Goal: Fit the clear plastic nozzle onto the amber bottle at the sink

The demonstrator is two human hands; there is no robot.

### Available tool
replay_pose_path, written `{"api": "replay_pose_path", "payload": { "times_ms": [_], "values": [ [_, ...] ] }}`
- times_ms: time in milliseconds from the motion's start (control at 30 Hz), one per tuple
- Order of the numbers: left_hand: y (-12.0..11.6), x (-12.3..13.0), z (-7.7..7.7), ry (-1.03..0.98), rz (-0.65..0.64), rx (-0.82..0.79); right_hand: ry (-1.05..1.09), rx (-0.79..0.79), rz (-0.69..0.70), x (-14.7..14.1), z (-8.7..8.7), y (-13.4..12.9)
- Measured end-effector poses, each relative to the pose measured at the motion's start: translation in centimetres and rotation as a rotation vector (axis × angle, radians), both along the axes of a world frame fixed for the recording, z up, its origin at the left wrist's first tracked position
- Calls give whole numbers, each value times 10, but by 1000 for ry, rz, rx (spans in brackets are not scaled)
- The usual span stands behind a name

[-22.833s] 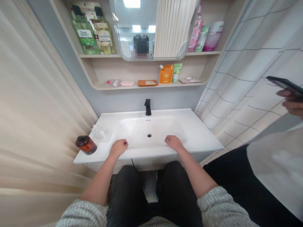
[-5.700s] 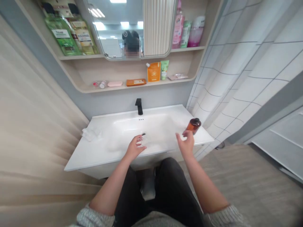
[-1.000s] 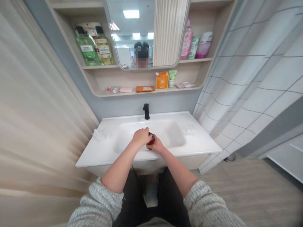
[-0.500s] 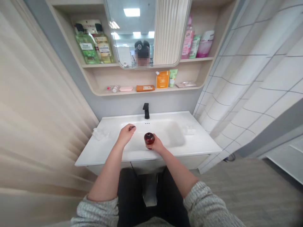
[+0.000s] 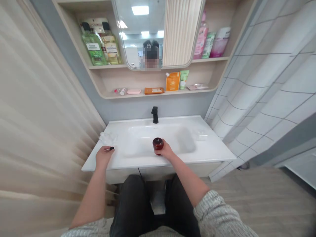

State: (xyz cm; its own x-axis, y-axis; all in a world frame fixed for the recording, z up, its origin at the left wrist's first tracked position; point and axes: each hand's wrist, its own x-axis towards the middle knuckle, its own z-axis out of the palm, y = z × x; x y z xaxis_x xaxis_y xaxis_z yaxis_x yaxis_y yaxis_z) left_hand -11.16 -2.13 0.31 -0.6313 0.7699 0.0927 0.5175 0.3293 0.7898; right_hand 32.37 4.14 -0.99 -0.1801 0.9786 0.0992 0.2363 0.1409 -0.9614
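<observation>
My right hand is wrapped round a dark red-brown bottle, held upright over the front part of the white sink. The bottle's top is uncovered, showing a small round opening. Off to the left, above the counter, my left hand pinches a small black cap-like piece with a pale, thin part running into the fingers. Its exact kind is too small to make out. Behind that hand lies a clear, crumpled-looking item on the counter.
A black faucet stands at the sink's back. Above it hangs a shelf cabinet with a mirror, mouthwash-like bottles, an orange pouch and pink bottles. A clear item sits right. A curtain borders the left.
My left hand has moved left and toward me, from over the sink to the left counter, carrying the small black piece. The right hand and bottle stay in nearly the same place.
</observation>
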Motion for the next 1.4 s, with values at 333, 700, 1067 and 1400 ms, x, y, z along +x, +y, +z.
{"api": "replay_pose_path", "payload": {
  "times_ms": [333,700,1067,1400],
  "values": [
    [-5,-6,-14,313,-27,-113,-26,-11,-5,0,-2,1],
    [-3,1,-13,381,37,-60,-29,-11,-13,-1,3,-2],
    [-10,77,-12,333,-184,420,-41,-35,-9,0,3,-3],
    [51,235,-18,-385,-857,154,-10,37,2,1,0,-3]
  ]
}}
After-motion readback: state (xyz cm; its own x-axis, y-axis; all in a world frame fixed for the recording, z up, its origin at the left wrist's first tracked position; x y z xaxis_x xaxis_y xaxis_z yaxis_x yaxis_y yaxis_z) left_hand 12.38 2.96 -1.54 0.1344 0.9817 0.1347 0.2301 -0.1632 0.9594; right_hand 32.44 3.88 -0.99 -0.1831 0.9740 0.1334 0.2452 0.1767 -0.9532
